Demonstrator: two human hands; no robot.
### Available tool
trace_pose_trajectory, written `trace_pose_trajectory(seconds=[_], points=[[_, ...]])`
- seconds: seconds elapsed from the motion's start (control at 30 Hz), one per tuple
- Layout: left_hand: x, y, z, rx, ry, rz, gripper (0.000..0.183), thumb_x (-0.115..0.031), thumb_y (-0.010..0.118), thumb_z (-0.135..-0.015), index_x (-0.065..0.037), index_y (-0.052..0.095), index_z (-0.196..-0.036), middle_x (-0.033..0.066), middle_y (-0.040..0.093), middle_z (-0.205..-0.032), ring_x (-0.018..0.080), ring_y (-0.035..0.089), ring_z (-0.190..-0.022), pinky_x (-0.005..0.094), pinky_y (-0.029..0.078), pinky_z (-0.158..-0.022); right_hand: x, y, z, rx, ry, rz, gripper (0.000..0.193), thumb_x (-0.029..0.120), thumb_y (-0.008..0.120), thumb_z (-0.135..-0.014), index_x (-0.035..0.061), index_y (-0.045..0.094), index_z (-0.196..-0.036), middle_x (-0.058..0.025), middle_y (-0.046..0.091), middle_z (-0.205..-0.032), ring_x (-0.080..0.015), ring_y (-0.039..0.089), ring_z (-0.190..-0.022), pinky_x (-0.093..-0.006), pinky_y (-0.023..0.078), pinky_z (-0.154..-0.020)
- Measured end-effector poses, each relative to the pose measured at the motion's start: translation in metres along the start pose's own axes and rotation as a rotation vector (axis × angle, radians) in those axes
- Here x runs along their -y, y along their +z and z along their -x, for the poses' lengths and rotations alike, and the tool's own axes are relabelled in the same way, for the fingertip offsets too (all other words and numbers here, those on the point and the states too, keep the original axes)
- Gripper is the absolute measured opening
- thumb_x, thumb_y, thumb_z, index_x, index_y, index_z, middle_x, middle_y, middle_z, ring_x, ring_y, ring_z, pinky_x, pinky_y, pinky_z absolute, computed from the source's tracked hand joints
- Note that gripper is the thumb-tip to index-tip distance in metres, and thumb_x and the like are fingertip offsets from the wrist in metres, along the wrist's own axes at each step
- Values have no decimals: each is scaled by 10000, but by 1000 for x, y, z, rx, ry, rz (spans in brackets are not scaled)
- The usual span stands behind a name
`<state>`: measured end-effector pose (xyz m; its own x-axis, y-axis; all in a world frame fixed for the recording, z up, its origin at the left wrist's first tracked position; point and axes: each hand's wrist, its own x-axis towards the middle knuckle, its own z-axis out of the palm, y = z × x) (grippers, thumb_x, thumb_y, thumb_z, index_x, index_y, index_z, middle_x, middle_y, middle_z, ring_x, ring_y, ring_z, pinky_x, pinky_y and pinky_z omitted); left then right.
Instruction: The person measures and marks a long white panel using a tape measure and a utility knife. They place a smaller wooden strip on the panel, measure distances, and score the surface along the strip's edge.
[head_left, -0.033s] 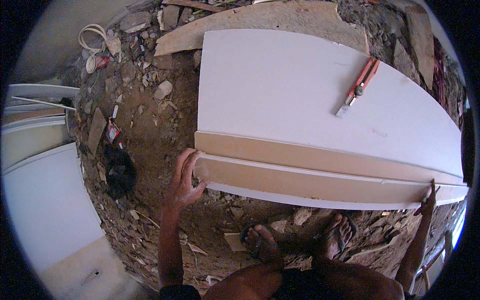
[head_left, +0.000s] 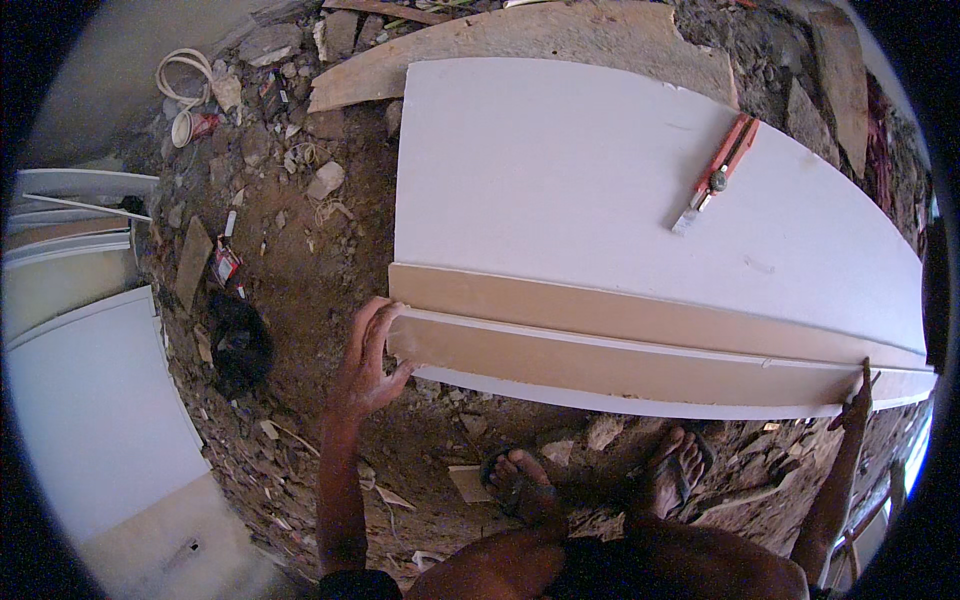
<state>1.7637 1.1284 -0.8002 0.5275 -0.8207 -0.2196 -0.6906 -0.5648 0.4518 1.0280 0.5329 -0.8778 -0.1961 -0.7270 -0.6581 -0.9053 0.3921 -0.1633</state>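
A large white plasterboard sheet (head_left: 520,160) lies on the ground before me. Along its near side runs a brown-faced plasterboard strip (head_left: 500,293). In front of it, a second narrow plasterboard strip (head_left: 560,363) stands tilted, its white edge upward and its brown face toward me. My left hand (head_left: 372,360) is closed on this strip's left end, fingers over the top edge and thumb lower down. Far to the right, my right hand (head_left: 855,400) grips the same strip near its other end, its fingers partly hidden. A red utility knife (head_left: 718,175) rests on the white sheet, blade out.
A wooden plank (head_left: 530,35) lies beyond the sheet. Rubble and stones (head_left: 326,180) cover the dirt around. To the left are a black bag (head_left: 240,345), a paper cup (head_left: 182,128), a coiled strip (head_left: 185,75) and another white board (head_left: 95,400). My sandalled feet (head_left: 520,480) stand close to the sheet's near edge.
A small dark shape now shows by the stacked boards at the far left. Both hands, the strips and the knife stay in place.
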Motion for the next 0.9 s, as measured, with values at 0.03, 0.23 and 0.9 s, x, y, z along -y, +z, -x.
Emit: trace_pose_trajectory(seconds=[0.03,0.23,0.9], points=[[-2,-2,2,7,-13,-17,856,-8,822,-651,-87,415,-1400,169,393,-1408,392,426,-1319,474,410,-1090,35,14,17,47,109,-79,1213,823,700,-533,336,235,-1543,-26,27,-1649,-339,1,-1497,-642,25,-1202],[0,1,2,-2,-17,-3,862,-16,830,-643,-86,419,-1397,175,398,-1403,396,431,-1314,474,417,-1084,49,14,30,67,199,-208,1117,959,490,-574,431,224,-1522,-1,-13,-1648,-390,-80,-1487,-716,17,-1165],[2,4,1,18,-29,50,895,11,827,-638,-89,401,-1420,174,385,-1417,390,430,-1325,460,421,-1089,-17,-4,-15,-107,-316,204,837,383,477,-747,271,230,-1539,-37,203,-1595,-310,329,-1272,-478,310,-814]])
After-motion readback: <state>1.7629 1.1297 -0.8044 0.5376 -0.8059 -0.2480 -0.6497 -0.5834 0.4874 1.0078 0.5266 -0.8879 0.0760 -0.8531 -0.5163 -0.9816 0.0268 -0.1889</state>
